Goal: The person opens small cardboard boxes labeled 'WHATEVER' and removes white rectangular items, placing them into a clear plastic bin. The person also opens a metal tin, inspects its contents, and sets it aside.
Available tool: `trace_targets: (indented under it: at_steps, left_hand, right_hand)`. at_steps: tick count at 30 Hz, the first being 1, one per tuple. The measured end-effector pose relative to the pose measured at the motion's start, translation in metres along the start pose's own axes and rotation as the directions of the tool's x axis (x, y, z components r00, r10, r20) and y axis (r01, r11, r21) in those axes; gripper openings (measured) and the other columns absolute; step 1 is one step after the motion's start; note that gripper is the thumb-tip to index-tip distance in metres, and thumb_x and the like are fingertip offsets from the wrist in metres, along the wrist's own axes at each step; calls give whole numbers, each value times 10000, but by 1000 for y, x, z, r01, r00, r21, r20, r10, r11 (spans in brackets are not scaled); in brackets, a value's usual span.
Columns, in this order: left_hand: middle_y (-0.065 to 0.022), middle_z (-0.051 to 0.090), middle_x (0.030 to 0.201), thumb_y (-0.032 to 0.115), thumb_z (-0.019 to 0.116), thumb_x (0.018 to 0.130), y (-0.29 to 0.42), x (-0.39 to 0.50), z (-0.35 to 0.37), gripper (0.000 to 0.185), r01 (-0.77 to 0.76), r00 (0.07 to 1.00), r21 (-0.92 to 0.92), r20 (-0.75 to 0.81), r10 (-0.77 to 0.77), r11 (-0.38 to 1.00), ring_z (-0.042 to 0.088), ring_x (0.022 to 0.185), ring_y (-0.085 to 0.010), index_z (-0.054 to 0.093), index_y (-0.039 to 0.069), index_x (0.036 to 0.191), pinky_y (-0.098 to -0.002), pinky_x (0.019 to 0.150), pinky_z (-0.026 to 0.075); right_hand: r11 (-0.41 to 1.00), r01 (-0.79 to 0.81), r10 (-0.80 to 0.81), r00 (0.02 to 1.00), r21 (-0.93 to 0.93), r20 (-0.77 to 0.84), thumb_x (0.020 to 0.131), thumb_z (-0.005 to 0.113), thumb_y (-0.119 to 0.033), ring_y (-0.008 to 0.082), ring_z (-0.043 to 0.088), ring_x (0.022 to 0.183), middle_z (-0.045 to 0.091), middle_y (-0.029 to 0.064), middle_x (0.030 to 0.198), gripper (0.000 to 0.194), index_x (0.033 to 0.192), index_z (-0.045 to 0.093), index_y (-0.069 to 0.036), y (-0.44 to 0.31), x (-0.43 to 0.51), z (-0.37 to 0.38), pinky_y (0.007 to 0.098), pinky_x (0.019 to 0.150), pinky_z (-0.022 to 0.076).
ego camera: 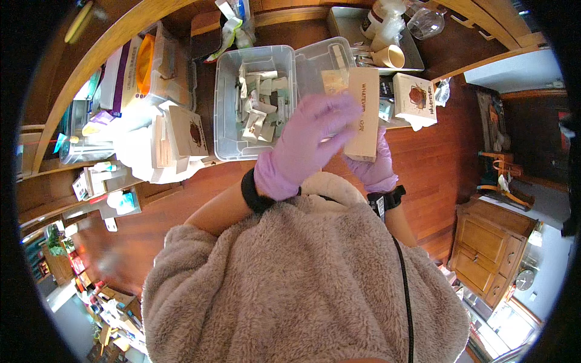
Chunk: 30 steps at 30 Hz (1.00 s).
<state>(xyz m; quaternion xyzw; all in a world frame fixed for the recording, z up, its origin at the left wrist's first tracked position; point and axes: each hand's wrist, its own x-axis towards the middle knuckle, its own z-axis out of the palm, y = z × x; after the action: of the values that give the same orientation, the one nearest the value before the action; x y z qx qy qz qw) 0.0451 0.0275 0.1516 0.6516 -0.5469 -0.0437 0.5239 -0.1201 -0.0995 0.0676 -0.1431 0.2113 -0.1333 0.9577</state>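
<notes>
A narrow tan cardboard box (364,113) with printing on its side stands upright before my chest. My right hand (374,168), in a lilac disposable glove, grips it low down from behind and the right. My left hand (308,136), gloved alike and blurred, has its fingertips at the box's left edge; whether they press on it I cannot tell. Beyond the left hand is a clear plastic bin (220,104) holding many small paper packets (258,102). A clear plastic lid (317,56) lies right of the bin, partly covered by the hand and the box.
A printed carton (415,97) sits at the table's right edge, near a grey tray (347,27) with paper cups (389,57). On the left are another carton (186,131) and a clear bin with an orange item (145,63). A wooden cabinet (490,249) stands far right.
</notes>
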Motion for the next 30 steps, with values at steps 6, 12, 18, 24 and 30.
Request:
trace_targets:
  at_steps: [6, 12, 18, 24, 30]
  left_hand:
    - [-76, 649, 1147, 141, 767, 761, 8, -13, -3, 405, -117, 993, -7, 32, 117, 993, 624, 1001, -269, 676, 52, 1146, -369, 872, 518]
    - [-79, 681, 1094, 95, 774, 749, 10, -13, -7, 361, -130, 991, 75, 43, 127, 989, 662, 931, -261, 699, 43, 1098, -342, 801, 546]
    - [-67, 664, 1098, 105, 745, 774, 10, -17, -9, 349, -169, 983, 108, 84, 161, 980, 650, 960, -251, 679, 39, 1110, -332, 800, 555]
    - [-68, 632, 1125, 118, 701, 819, 5, -19, -13, 332, -234, 964, 198, 174, 200, 952, 637, 970, -234, 648, 26, 1133, -314, 783, 564]
    - [-32, 596, 1155, 150, 700, 819, 0, -16, -12, 323, -337, 940, 327, 173, 295, 883, 624, 976, -193, 644, 37, 1117, -287, 737, 570]
  right_hand:
    - [986, -45, 6, 971, 160, 239, 999, 471, -499, 320, 484, 1306, 487, 164, 1426, 629, 1450, 385, -70, -13, 11, -4, 507, 1114, 391]
    - [992, 106, -105, 994, -66, 14, 1006, 457, -497, 286, 530, 1251, 525, 138, 1382, 596, 1439, 404, -91, -11, 10, -3, 476, 1042, 459]
    - [985, 135, -144, 986, -104, -84, 1006, 475, -482, 287, 542, 1236, 525, 139, 1378, 587, 1442, 397, -97, -11, 3, -2, 480, 1017, 483]
    - [977, 148, -161, 984, -153, -76, 1005, 488, -466, 292, 544, 1247, 522, 148, 1387, 580, 1448, 386, -105, -11, -1, -1, 486, 1002, 504]
    - [975, 148, -168, 979, -164, -113, 1002, 498, -461, 302, 527, 1266, 520, 155, 1388, 588, 1458, 375, -110, -6, -2, 10, 494, 1035, 483]
